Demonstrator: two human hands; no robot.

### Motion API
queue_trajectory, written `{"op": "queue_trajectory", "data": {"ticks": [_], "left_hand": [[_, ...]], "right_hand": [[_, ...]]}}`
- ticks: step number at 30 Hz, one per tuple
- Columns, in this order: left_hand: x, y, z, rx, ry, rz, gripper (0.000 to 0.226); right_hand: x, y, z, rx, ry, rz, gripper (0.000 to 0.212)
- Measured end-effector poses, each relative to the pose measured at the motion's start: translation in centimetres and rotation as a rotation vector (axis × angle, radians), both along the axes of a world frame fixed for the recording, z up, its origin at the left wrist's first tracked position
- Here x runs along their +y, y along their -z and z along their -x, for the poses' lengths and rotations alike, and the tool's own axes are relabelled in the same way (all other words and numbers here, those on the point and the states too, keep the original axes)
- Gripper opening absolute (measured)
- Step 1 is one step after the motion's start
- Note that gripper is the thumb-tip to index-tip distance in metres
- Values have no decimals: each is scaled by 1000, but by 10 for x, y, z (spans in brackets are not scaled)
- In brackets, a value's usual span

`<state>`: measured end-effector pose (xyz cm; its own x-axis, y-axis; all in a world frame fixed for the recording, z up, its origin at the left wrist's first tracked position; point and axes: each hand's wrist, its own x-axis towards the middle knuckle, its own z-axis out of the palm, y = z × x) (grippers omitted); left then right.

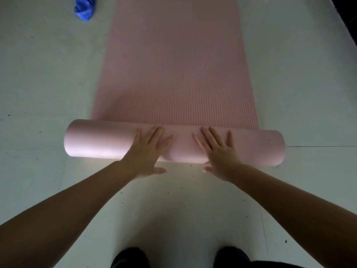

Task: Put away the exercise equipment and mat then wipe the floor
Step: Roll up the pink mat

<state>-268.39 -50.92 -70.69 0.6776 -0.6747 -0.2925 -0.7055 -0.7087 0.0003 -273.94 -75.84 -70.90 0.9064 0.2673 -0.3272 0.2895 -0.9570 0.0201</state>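
Head view, from left to right: a crumpled blue cloth (83,8) lies on the pale floor (38,84) at the far left, well apart from the pink mat (173,64), which stretches away down the middle and is rolled up at its near end into a thick roll (100,141). On that roll the left hand (148,151) presses flat with fingers (156,132) straight and released, and just to its right the right hand (220,153) presses likewise, fingers spread and gripping nothing. Two dark shoes (131,257) show at the bottom edge.
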Motion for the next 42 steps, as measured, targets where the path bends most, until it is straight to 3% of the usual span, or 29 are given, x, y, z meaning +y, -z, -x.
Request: {"op": "queue_trajectory", "data": {"ticks": [6, 12, 14, 20, 23, 25, 28, 30, 32, 35, 37, 39, 42], "left_hand": [[-9, -8, -20, -23, -128, -91, 111], [-9, -12, 4, -125, -140, -138, 125], [0, -10, 20, -114, -109, -76, 116], [11, -31, 32, 209, -109, -83, 89], [4, -44, 20, 343, -182, -86, 88], [-1, -43, 23, 210, -111, -31, 78], [-17, -26, 36, -105, 103, 67, 80], [-23, -18, 35, -12, 87, -9, 100], [-26, -13, 19, 102, 18, -124, 107], [-35, -15, -19, 131, -38, -128, 102], [-43, -23, -44, 136, -140, -84, 96], [-47, -34, -59, 12, -170, -16, 88], [-46, -37, -63, -97, -179, 128, 81]], "right_hand": [[-6, -24, -49, 92, 20, -57, 86], [6, -42, -54, 162, -165, -71, 64], [16, -48, -47, 262, -223, -122, 59], [27, -51, -58, 791, -63, -211, 57], [18, -44, -65, 913, 67, -215, 64], [5, -34, -64, 856, 169, -237, 77], [-17, -21, -58, 525, 344, -310, 78], [-25, -24, -49, 175, 465, -295, 62], [-24, -30, -36, -37, 473, -282, 56], [-11, -29, -9, -66, 247, -260, 65], [-3, -20, 4, -113, 98, -194, 83], [2, -13, 1, -134, 56, -131, 101], [0, -9, -25, -156, 70, -96, 112]]}}
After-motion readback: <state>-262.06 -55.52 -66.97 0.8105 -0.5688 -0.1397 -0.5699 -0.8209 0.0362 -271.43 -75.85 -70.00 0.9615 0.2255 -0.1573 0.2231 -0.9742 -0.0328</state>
